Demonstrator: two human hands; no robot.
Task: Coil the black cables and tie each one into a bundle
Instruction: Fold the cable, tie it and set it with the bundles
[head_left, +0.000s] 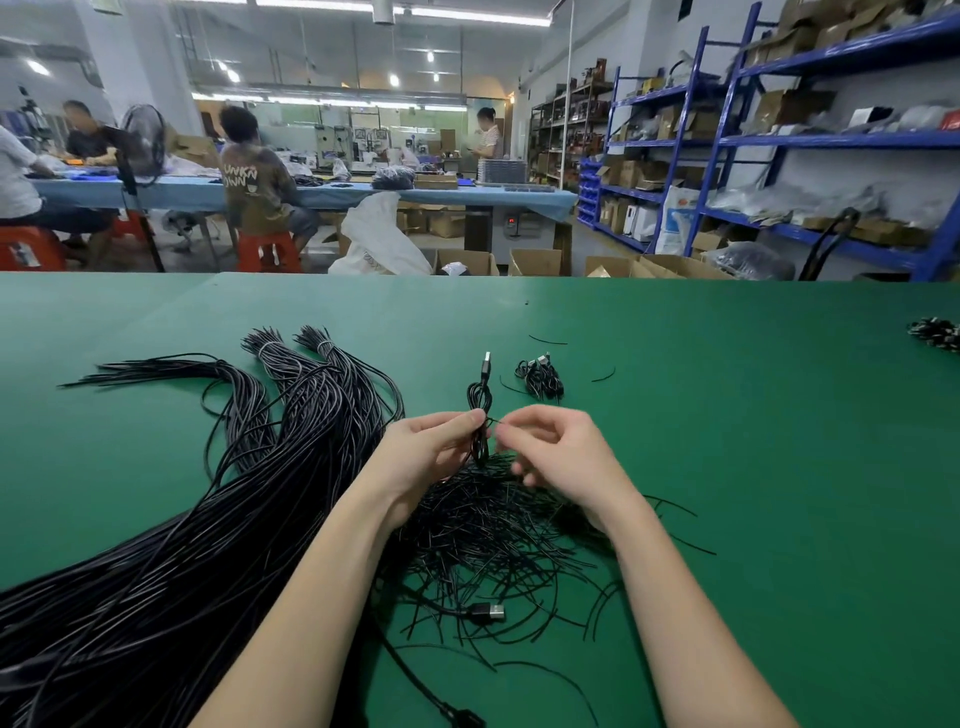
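The coiled cable (480, 410) is thin, glossy and black, folded into a narrow elongated loop bundle with a silver-tipped USB plug (486, 364) standing out of its far end. Its long axis runs away from the person, nearly upright in the view, plug pointing to the far side of the green table (727, 415) and the rounded lower end of the loops hanging just below the fingers. The left hand (431, 449) pinches the bundle at its middle, thumb and forefinger curled round it. The right hand (550, 452), just to the right of the bundle, has its fingers curled and pinches a thin black tie (496, 422) that reaches across to the bundle's waist. Directly beneath both hands lies a loose heap of black ties (493, 535), with another USB plug (488, 613) among them nearer the person. Left of the left hand spreads a thick mass of uncoiled black cables (208, 519). Beyond the right hand, a little farther out, sits a small finished bundle (540, 376).
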